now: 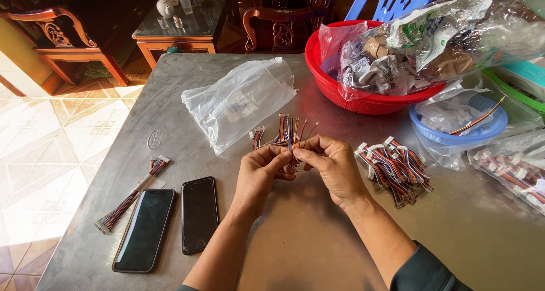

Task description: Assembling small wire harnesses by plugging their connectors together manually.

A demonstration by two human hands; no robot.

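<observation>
My left hand (258,174) and my right hand (335,166) meet above the middle of the grey metal counter (318,240), and both grips are pinched on one small bundle of coloured wires (290,133), thumbs and fingertips touching it from either side. The wire ends fan upward from my fingers, some with small white connectors. Just right of my right hand lies a loose pile of the same short wire pieces (394,169) on the counter. Behind my hands sits a crumpled clear plastic bag (238,101). To my left two dark phones (170,220) lie face up side by side, and beside them a longer ribbon of coloured wires (129,199) stretches diagonally. At the far right a red basin (363,101) holds bagged packets, a small blue basket (454,136) stands near it, and another clear bag of wire pieces (511,172) rests by the edge.
</observation>
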